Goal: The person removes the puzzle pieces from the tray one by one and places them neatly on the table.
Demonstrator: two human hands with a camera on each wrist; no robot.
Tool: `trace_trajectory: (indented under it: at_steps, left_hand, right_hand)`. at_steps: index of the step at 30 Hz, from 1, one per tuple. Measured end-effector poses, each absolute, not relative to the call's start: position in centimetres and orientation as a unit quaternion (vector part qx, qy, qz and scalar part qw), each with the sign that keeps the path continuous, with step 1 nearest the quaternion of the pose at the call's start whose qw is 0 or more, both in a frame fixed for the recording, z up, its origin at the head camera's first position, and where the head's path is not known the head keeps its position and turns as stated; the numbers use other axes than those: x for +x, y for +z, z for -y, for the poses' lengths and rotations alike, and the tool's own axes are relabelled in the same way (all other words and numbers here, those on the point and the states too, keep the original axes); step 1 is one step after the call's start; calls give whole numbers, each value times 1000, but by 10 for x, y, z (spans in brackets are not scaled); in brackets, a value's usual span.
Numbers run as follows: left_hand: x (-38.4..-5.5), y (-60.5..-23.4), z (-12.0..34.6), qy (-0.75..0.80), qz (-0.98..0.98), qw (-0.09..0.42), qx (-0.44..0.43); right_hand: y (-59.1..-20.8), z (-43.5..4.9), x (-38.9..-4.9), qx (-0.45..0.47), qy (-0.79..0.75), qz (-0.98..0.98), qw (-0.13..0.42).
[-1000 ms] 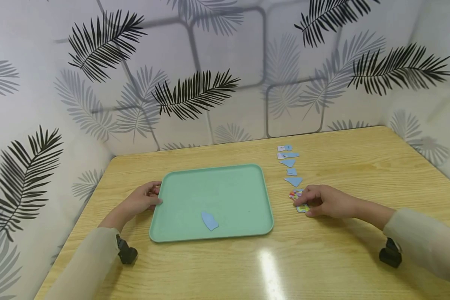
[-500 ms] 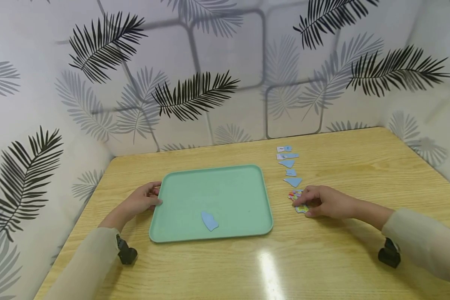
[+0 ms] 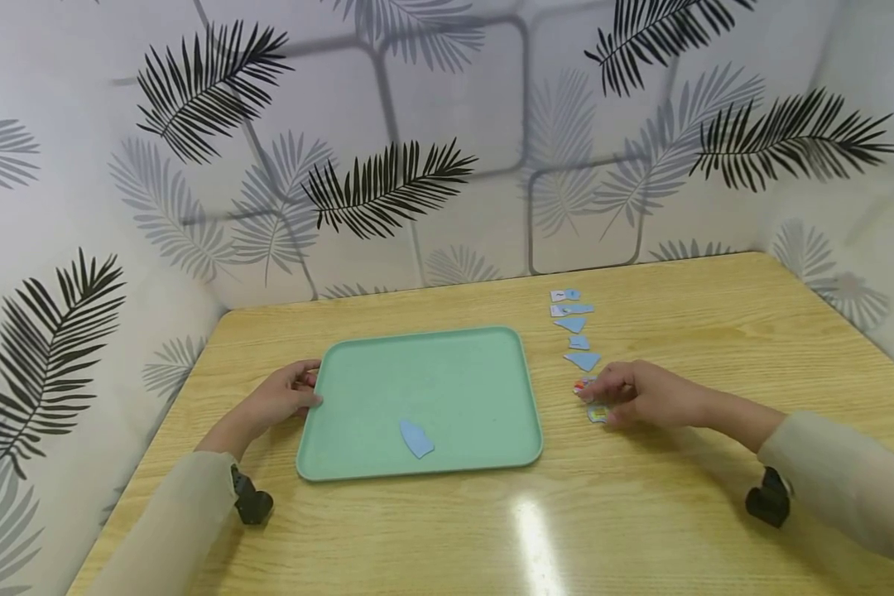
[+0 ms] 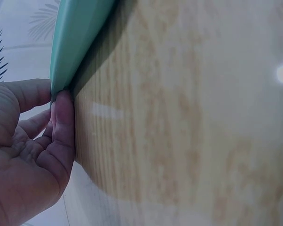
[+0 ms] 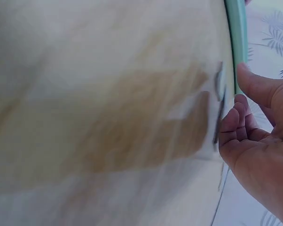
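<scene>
In the head view, my left hand (image 3: 286, 391) grips the left rim of a green tray (image 3: 425, 372). The left wrist view shows its thumb against the tray edge (image 4: 78, 42) and its fingers curled below. A pale blue jigsaw piece (image 3: 416, 439) lies on the tray near its front. My right hand (image 3: 644, 397) is right of the tray, low over colourful jigsaw pieces (image 3: 598, 413), partly covering them. In the right wrist view the right hand (image 5: 263, 127) has its thumb apart from loosely bent fingers, with nothing visible between them.
Several pale blue jigsaw pieces (image 3: 583, 361) form a column right of the tray, running toward the back of the wooden table (image 3: 685, 331). The patterned wall (image 3: 447, 207) borders the table's back and left. Black wrist cameras (image 3: 253, 503) hang below both sleeves.
My right hand has risen slightly and its fingertips have shifted off the lower colourful piece, covering more of the upper one. The left hand and tray stay put.
</scene>
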State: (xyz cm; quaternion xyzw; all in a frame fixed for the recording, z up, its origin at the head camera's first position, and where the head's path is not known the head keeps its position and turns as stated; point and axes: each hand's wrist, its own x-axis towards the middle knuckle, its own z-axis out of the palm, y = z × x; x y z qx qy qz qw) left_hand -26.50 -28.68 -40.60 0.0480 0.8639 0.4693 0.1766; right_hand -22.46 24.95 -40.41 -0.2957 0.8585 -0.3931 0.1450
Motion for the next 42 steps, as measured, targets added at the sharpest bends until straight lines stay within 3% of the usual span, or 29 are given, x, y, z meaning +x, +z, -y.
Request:
trace_trajectory:
  at_steps: [9,31,42]
  left_hand:
    - [-265,-406,287,471,-863,177,49]
    - [-266,-408,288,474,-861,175,53]
    - [-266,-408,290,474,-861,174,58]
  right_hand:
    - [-398,-222,-234,-283,-425,-846,150]
    - [-404,-99,-227,-303,-482,-805,168]
    - [-412,-50,-204,-235,-502,-814,176]
